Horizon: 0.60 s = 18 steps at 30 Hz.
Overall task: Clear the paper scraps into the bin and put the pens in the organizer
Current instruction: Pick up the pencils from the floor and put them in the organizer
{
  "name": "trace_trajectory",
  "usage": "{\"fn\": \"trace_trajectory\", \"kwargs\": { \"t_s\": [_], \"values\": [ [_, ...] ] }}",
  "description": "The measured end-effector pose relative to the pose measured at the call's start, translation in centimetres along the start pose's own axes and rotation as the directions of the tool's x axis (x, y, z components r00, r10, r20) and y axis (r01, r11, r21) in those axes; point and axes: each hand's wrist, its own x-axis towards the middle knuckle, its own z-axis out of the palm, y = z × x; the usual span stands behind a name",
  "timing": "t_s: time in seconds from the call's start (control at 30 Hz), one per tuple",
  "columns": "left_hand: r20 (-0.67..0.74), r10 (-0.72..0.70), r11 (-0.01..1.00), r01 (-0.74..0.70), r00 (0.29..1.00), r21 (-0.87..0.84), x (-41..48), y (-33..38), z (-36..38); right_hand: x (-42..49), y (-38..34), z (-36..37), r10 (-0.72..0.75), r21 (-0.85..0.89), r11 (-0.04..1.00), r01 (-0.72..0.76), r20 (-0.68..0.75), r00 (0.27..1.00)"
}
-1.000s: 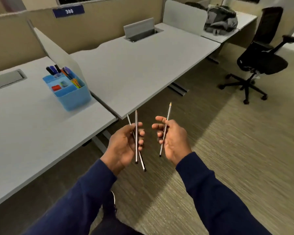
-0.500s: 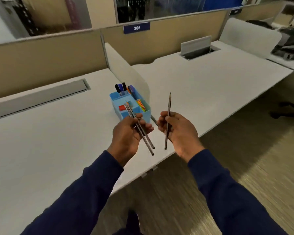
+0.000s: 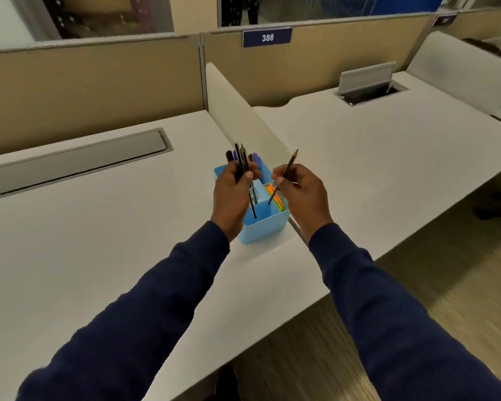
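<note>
A light blue organizer [image 3: 268,227] stands on the white desk [image 3: 99,241] beside a low divider. Markers and bright orange and yellow items sit in its compartments. My left hand [image 3: 233,192] is closed around two dark pencils [image 3: 245,166], held nearly upright, their lower ends over the organizer's near compartments. My right hand [image 3: 300,192] pinches a single pencil [image 3: 288,164], tilted, its lower end pointing down at the orange items. Both hands hover just above the organizer. No paper scraps or bin are in view.
A closed grey cable hatch [image 3: 78,163] lies at the desk's back left. The neighbouring desk [image 3: 388,157] has an open cable flap [image 3: 366,81]. Tan partition panels [image 3: 99,82] with a "386" label [image 3: 267,37] run behind. Wood-look floor lies at the lower right.
I have come closer to the desk. Both hands moved forward with their pencils, from in front of the organizer to right above it, and the left pencils turned more upright.
</note>
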Motion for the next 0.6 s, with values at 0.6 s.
{"fn": "trace_trajectory", "kwargs": {
  "t_s": [0.6],
  "values": [
    [0.153, 0.006, 0.924, -0.064, 0.988, 0.377, 0.1, -4.8, 0.4, 0.0, 4.1, 0.0, 0.090, -0.352, 0.935, -0.052, 0.094, 0.992]
  ]
}}
